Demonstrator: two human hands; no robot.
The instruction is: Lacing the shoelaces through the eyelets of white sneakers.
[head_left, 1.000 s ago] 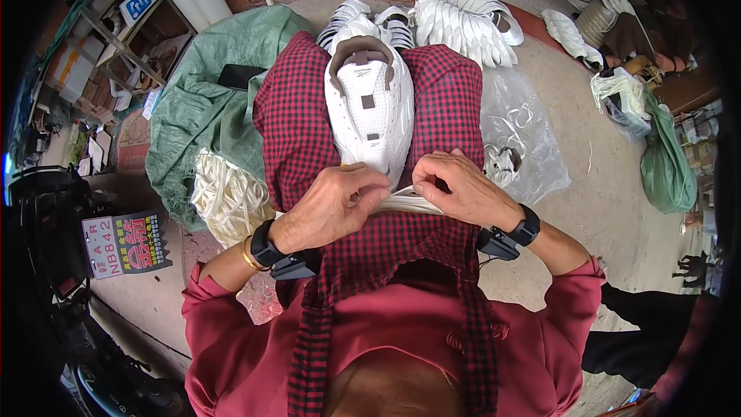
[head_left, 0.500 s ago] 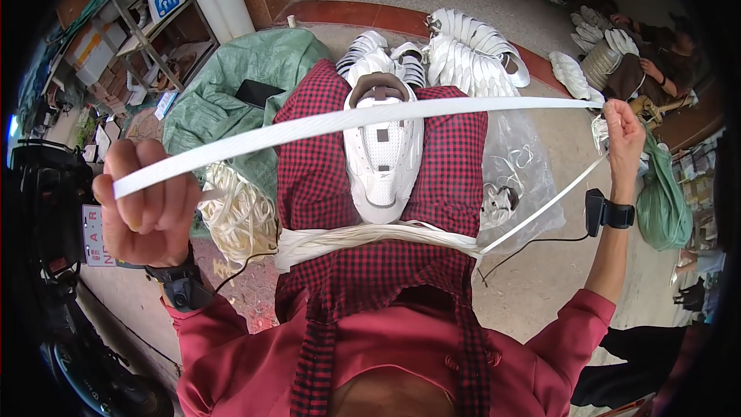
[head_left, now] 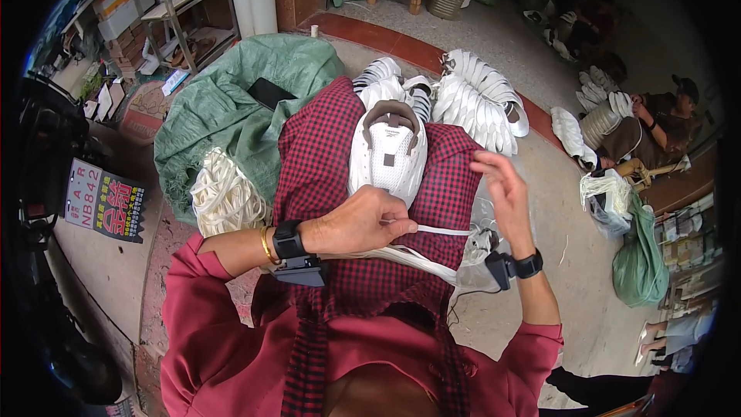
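The left hand (head_left: 359, 220) pinches a flat, woven white lace (head_left: 444, 231) between its fingers; the right hand (head_left: 509, 197) holds its fingers loosely spread. A rounded white mesh shoe (head_left: 388, 153) with brown padded collar lies on the checked cloth apron (head_left: 444, 166), beyond bundled laces (head_left: 421, 261).

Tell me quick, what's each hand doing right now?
Left hand: closed, its grip pinching a white lace.
Right hand: open, nothing visibly held.

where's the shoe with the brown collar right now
In the head view, the white shoe lies just above centre on the checked apron, its lower end partly hidden by the left hand.
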